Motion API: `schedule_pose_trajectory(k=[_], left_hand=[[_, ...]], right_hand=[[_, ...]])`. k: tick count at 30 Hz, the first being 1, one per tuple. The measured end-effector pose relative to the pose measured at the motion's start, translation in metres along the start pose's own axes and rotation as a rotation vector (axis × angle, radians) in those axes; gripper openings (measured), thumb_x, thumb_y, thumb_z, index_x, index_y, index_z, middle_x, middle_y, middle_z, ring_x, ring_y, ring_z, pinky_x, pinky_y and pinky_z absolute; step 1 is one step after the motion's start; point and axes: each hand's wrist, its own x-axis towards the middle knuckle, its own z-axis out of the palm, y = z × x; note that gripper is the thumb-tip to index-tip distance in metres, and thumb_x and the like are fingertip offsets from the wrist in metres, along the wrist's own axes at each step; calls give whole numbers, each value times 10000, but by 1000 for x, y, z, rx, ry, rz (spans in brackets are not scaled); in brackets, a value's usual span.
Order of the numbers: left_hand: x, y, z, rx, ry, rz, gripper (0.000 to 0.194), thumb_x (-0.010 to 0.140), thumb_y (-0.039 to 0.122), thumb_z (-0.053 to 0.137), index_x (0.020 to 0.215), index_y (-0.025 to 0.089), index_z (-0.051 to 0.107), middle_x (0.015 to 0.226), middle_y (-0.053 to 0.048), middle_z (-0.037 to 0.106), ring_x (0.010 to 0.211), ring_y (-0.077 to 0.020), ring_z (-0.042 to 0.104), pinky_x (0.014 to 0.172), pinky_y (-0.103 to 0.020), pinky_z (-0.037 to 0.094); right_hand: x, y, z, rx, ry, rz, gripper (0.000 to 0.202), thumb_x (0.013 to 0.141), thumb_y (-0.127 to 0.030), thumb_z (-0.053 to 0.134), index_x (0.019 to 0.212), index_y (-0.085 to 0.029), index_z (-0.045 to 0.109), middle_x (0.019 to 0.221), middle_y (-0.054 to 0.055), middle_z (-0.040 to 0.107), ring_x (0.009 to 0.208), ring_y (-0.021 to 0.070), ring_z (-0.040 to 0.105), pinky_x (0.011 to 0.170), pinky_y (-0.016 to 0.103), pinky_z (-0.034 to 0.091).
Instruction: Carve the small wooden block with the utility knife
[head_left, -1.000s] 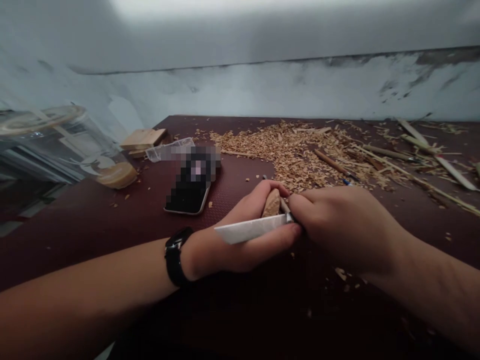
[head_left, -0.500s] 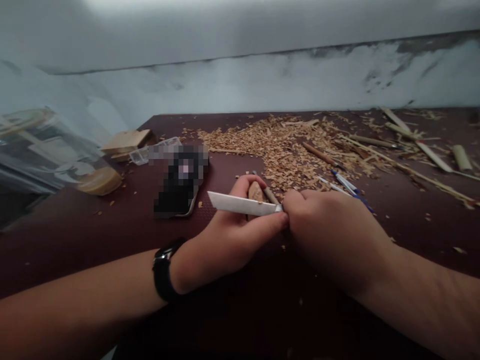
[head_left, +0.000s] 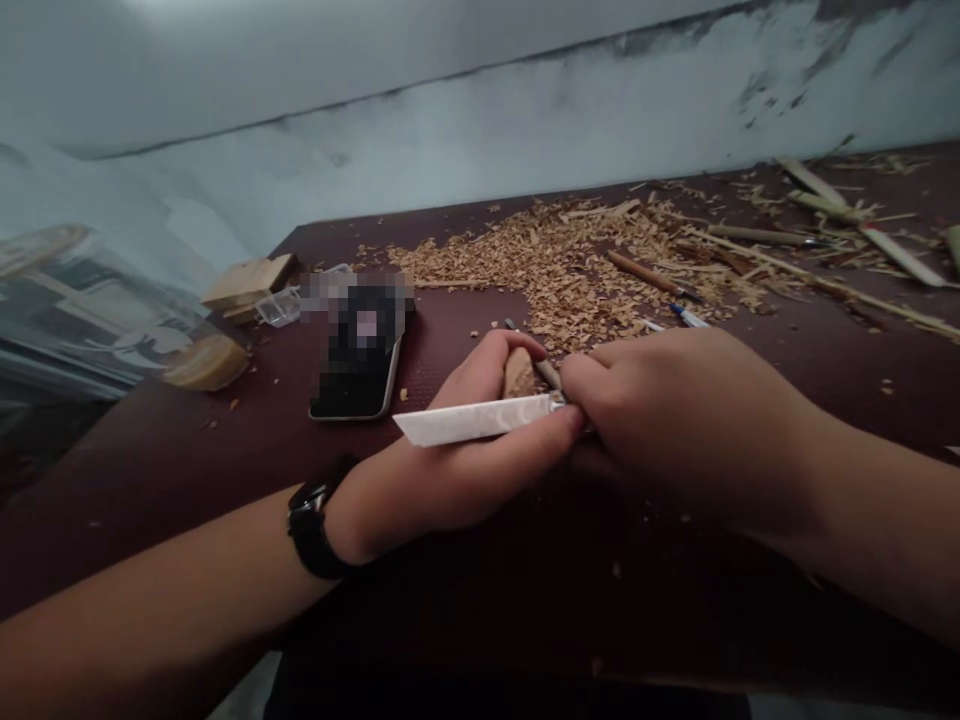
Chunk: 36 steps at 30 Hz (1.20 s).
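My left hand [head_left: 465, 470] is closed around a small piece of wood [head_left: 519, 375], whose pale rounded end shows between fingers and thumb. In my right hand [head_left: 667, 410] is a knife [head_left: 472, 418]; its flat, slant-tipped blade points left across my left palm, and the handle is hidden in the fist. My left thumb presses by the base of the blade. A thin greyish rod [head_left: 547, 372] sticks out between the two hands; which hand bears it I cannot tell.
Wood shavings [head_left: 570, 270] spread behind my hands, with a brown-handled tool [head_left: 645, 273] and a blue-and-white pen [head_left: 688, 316] among them. A phone [head_left: 360, 370] lies left, near a wooden block [head_left: 251, 282], a clear container [head_left: 97, 310] and a yellowish roll of tape [head_left: 206, 362].
The view has tilted and shifted a little. The blade has turned, its tip now lower and further left, and more of the wood piece shows above it.
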Motion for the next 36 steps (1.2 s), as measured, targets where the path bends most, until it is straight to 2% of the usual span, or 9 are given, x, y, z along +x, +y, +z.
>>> schedule_pose_trajectory(k=[2,5,10,16,21,28,31,34,36], left_hand=[[0,0,0,64,34,35,440,906,435,736,1210,188,536,1066,-49,628,906,-201,563,756,-320,465],[2,-2,5,78,96,54,440,880,452,753,1166,186,550,1018,-37,626,871,-195,555,741,-320,456],[4,-5,8,-37,198,-21,458,852,514,794,1114,220,562,883,7,621,745,-157,536,661,-294,427],[3,-5,4,-217,120,-77,410,852,425,835,1073,239,544,777,63,580,641,-107,524,618,-258,440],[2,-6,5,-315,123,-74,346,833,257,855,1009,237,558,762,86,564,621,-70,517,590,-201,451],[5,-4,4,-369,117,-120,410,786,278,897,974,243,533,724,93,562,577,-68,499,537,-190,432],[5,-3,3,-289,111,-123,403,787,304,893,975,237,544,765,73,584,619,-79,510,562,-202,430],[4,-2,4,-178,141,-89,413,774,340,893,959,230,540,817,39,617,690,-114,548,590,-228,427],[3,-2,5,-131,159,-49,408,782,373,876,954,227,535,820,25,623,698,-133,549,598,-251,421]], right_hand=[[2,3,-4,-37,-30,-30,133,852,-261,647,733,-210,618,670,31,661,556,195,586,516,326,188],[6,7,-8,-109,-80,-34,160,839,-175,596,684,-213,594,639,26,640,554,190,568,519,322,172],[13,11,-5,-137,-74,-23,149,840,-172,579,696,-211,583,668,27,659,588,187,582,532,311,156],[10,9,-2,-135,-108,47,142,770,-87,546,702,-210,567,654,39,641,553,186,552,521,306,181],[-2,0,2,-125,-26,121,175,772,-71,516,673,-214,537,615,46,621,534,199,580,506,291,200],[-10,-10,11,-21,18,260,250,842,-46,450,745,-203,618,708,84,701,599,232,679,498,293,269],[-9,-5,10,-29,17,200,191,864,-99,509,746,-193,626,689,78,693,580,222,666,503,293,247],[-4,4,6,-83,32,29,169,855,-269,641,711,-195,594,625,51,646,519,213,604,502,295,178],[-1,10,4,-110,85,-61,173,846,-284,644,707,-199,588,614,41,636,497,200,566,505,295,157]])
